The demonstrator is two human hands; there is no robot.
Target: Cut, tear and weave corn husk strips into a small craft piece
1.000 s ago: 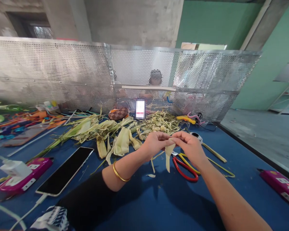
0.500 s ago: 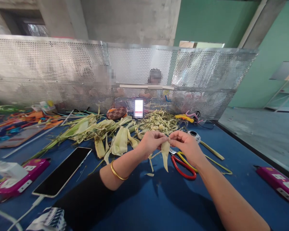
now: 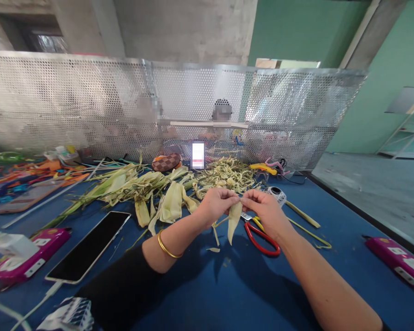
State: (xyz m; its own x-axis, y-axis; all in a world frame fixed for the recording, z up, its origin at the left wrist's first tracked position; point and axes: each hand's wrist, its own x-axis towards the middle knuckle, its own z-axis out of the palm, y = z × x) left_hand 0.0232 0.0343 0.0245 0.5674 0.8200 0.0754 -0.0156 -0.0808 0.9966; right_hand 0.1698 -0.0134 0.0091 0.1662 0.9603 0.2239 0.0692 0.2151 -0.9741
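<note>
A pale, pointed strip of corn husk [image 3: 234, 221] hangs down between my two hands. Thumb and fingers of my left hand [image 3: 218, 206] pinch its upper end. My right hand [image 3: 262, 207] pinches at the same top edge, its fingertips nearly meeting the left ones. Partly under the right hand lie scissors [image 3: 262, 243] with red and yellow handles. Narrow scraps [image 3: 213, 250] of husk rest on the blue table below. To the left of my hands is a heap of dried husks [image 3: 172, 202]; behind them sits a pile of thin, curled shreds [image 3: 227, 174].
A phone [image 3: 89, 246] on a cable lies at the left, beside a magenta power strip [image 3: 51, 246]. Another magenta strip [image 3: 396, 262] is at the right. A white roll [image 3: 277, 195] stands past my right hand. Behind a perforated metal screen [image 3: 110, 105] two people sit.
The hanging husk's lower tip has swung slightly to the left. Both hands keep their pinch in about the same place.
</note>
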